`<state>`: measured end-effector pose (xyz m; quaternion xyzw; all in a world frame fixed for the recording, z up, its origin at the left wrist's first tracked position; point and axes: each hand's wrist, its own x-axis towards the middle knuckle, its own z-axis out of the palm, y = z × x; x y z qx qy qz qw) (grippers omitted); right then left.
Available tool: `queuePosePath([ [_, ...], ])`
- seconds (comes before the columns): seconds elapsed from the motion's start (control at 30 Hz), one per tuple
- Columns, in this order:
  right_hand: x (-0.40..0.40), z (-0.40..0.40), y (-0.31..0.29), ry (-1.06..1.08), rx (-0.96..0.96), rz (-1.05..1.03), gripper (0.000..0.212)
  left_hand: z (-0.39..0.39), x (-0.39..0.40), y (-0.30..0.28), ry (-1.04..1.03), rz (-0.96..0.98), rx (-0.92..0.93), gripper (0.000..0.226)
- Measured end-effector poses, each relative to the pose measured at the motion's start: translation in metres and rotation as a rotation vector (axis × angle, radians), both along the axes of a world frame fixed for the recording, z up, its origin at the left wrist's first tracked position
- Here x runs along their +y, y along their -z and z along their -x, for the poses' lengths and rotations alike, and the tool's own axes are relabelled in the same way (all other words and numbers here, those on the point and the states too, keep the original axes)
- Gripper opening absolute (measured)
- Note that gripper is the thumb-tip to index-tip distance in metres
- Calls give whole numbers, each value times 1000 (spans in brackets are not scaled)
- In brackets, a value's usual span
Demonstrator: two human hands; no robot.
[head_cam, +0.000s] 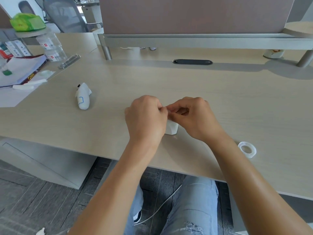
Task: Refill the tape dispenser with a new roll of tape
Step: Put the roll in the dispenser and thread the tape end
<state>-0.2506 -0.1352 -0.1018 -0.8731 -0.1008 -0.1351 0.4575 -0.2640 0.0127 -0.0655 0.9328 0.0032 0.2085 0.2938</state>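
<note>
A white tape dispenser (pixel 172 127) stands on the desk under both my hands, mostly hidden by them. My left hand (pixel 145 117) wraps around its left side. My right hand (pixel 191 116) pinches something small at its top with thumb and forefinger; what lies between the fingertips is hidden. A clear roll of tape (pixel 247 149) lies flat on the desk near the front edge, to the right of my right forearm and apart from both hands.
A white penguin-shaped object (pixel 83 98) lies on the desk (pixel 237 99) to the left. Papers (pixel 22 68), jars (pixel 52 46) and a green bag (pixel 27 22) crowd the far left. A partition with a raised shelf (pixel 203 40) runs along the back. A cable slot (pixel 192 62) sits in the desk.
</note>
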Motion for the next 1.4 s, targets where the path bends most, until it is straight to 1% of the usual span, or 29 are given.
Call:
queuePosePath([
  [0.17,0,-2,0,-15,-6,15,15,1,-7,-3,-44,-55,13,15],
  [0.3,4,-5,-5,8,-3,95,18,-2,0,-4,-37,-41,22,15],
  [0.5,19,-8,-19,68,41,262,19,-13,23,-2,6,180,64,14],
  [0.67,31,-10,-28,65,94,361,18,-21,43,7,7,367,113,14],
  [0.83,40,-10,-36,90,141,441,13,-27,59,12,23,579,214,13],
  [1.13,53,-5,-43,175,198,470,14,-45,79,37,44,872,321,13],
  [1.27,57,-5,-47,180,206,488,17,-48,85,39,42,1046,363,13],
  [1.4,60,-7,-48,197,232,509,19,-52,91,38,62,1150,404,15],
])
